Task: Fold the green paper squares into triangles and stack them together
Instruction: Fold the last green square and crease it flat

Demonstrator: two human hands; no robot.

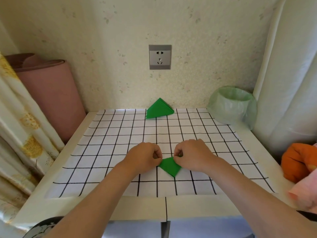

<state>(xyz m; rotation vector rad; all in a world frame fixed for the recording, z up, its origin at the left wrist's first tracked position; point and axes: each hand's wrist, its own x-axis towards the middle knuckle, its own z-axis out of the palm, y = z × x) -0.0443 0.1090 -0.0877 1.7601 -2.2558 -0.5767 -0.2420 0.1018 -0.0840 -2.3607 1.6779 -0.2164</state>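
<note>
Green paper (169,167): folded, on the checked cloth (103,143) at near centre of the worktop (106,208). Tip points near; long edge runs left to right.
Left hand (145,157): pinches its left corner.
Right hand (193,155): pinches its right corner.
Stack of triangles (158,109): far edge, tip pointing far.

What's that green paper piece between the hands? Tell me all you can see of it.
The small bright green folded paper piece looks thin and matte, its point aimed toward the person, with a darker fold along its lower right edge. It is at the front middle of the black-gridded white cloth, on it or just above. The left hand pinches its upper left corner; the right hand pinches its upper right, hiding the top.
</note>
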